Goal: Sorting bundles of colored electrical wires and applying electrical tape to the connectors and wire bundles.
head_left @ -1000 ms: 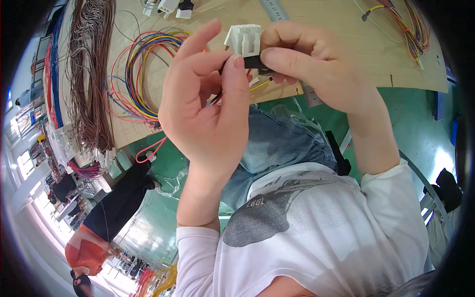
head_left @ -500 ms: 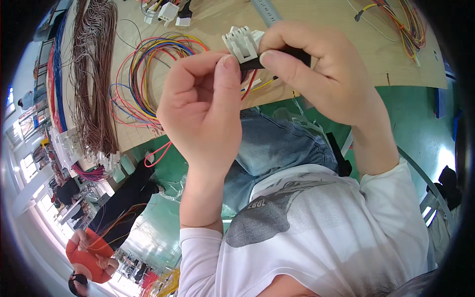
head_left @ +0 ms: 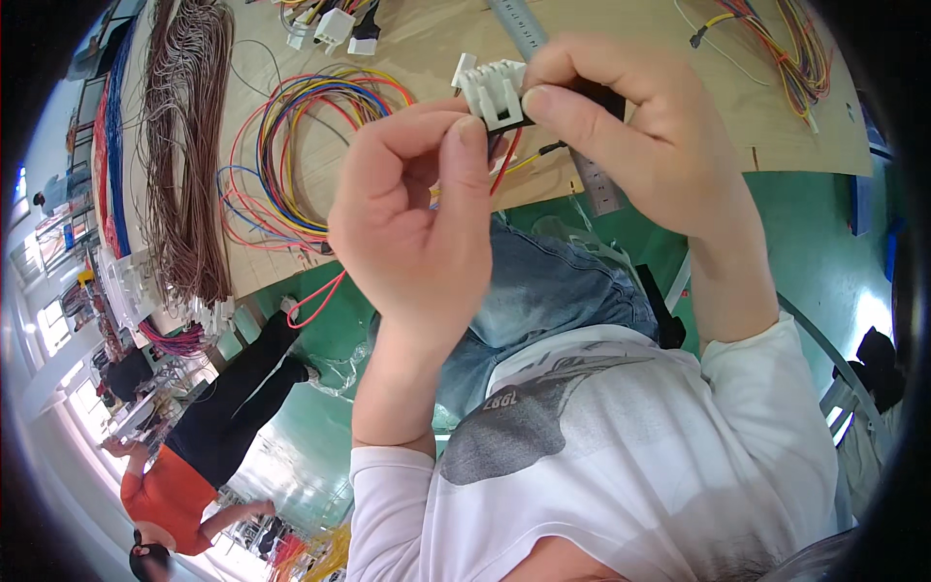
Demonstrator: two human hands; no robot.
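Observation:
A white plastic multi-pin connector housing [head_left: 493, 97] is held up over the near part of the table, between my two hands. My left hand [head_left: 412, 218] pinches its lower left edge between thumb and forefinger. On the other end, the thumb and bent fingers of my right hand [head_left: 645, 136] are closed, gripping the housing together with a black strip [head_left: 609, 100] that shows partly behind them. Red and yellow wires [head_left: 510, 163] run below the housing; where they enter it is hidden by my fingers.
A coil of coloured wires [head_left: 276, 155] lies left of my hands, beside a long brown wire bundle [head_left: 184, 145]. A steel ruler [head_left: 519, 27] passes under my right hand. White connectors [head_left: 335, 29] lie at the back, another harness [head_left: 800, 58] far right. A person in orange [head_left: 175, 495] stands lower left.
Both hands and the connector housing have shifted slightly right. Less of the black strip shows, and the ruler's near end has come into sight. The person in orange has spread their arms.

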